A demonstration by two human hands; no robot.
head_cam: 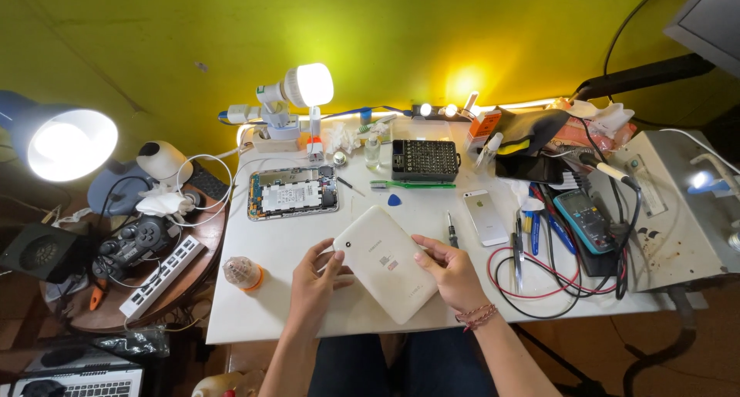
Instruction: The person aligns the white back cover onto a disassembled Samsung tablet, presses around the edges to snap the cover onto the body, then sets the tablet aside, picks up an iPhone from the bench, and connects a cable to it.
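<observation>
Over white table [270,289], near its front edge: left hand [314,283] and right hand [449,272] clamped on opposite sides of white back cover [385,262], tilted, camera hole up-left. Behind it, well apart, opened tablet [293,192] with insides showing. Beside right hand, screwdriver [452,230] and silver phone [485,217]. Farther back, bit case [425,159].

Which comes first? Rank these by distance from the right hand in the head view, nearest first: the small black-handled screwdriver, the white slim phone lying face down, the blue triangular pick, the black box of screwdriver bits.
From the right hand:
1. Small black-handled screwdriver, just above the fingers.
2. White slim phone, up and to the right.
3. Blue triangular pick, up and to the left.
4. Black box of screwdriver bits, farthest, toward the back of the table.
</observation>
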